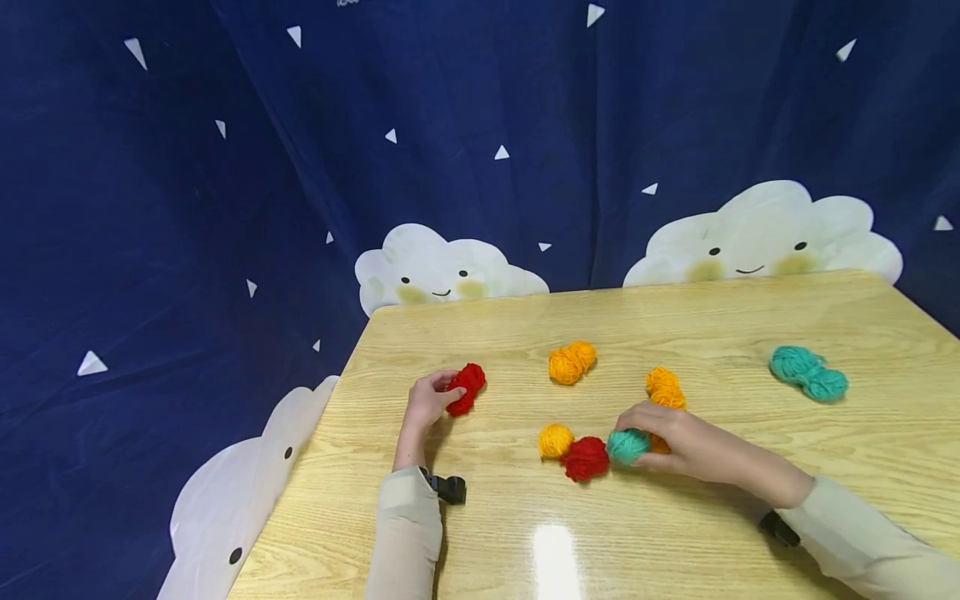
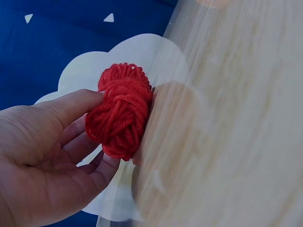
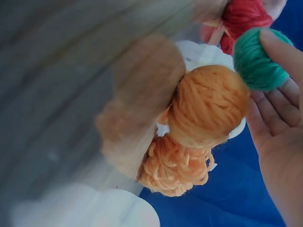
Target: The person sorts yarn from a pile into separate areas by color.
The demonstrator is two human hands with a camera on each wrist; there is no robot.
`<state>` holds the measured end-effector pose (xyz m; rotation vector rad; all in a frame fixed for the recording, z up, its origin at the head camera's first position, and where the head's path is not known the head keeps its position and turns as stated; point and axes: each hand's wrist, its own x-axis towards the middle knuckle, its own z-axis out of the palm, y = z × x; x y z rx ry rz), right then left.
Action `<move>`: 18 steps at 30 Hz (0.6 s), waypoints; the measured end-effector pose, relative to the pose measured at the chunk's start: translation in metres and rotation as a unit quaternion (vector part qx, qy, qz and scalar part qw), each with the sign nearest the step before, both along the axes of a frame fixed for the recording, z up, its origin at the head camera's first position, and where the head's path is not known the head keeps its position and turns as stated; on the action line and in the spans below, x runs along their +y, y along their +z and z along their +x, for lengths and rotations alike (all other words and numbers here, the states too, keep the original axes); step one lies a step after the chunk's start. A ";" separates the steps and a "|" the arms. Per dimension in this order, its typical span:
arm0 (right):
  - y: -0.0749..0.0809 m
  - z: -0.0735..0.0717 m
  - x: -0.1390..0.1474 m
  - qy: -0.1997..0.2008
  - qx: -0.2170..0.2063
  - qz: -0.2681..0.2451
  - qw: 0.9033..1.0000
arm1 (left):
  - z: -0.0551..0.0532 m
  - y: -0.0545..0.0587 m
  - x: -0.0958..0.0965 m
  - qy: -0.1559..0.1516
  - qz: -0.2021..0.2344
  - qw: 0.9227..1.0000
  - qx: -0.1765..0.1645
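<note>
Near the table's left side, my left hand (image 1: 429, 402) grips a red yarn skein (image 1: 467, 389), thumb on one side and fingers on the other. The left wrist view shows this red skein (image 2: 120, 111) low over the tabletop. My right hand (image 1: 686, 442) holds a teal yarn ball (image 1: 628, 447) between thumb and fingers. Close beside it is an orange yarn skein (image 1: 665, 387), partly hidden by the hand; in the right wrist view this orange skein (image 3: 208, 106) shows two lobes. Just left of the teal ball lie a red yarn ball (image 1: 586, 459) and a yellow-orange yarn ball (image 1: 556, 441), touching.
Farther back on the wooden table (image 1: 495, 333) lies another orange skein (image 1: 572, 362). A teal skein (image 1: 808, 373) lies toward the right. A dark blue curtain (image 1: 480, 192) with white cloud shapes hangs behind the table and along its left.
</note>
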<state>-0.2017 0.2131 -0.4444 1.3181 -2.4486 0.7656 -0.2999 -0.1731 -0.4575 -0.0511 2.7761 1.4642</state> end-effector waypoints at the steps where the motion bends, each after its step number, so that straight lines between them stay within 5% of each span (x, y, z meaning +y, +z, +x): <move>1: 0.000 0.000 0.000 -0.001 -0.010 -0.010 1.000 | 0.000 0.000 0.000 0.000 0.000 1.000 0.000; 18: -0.001 -0.002 0.008 -0.049 -0.140 -0.122 0.981 | -0.001 0.000 -0.001 0.002 0.002 1.000 -0.003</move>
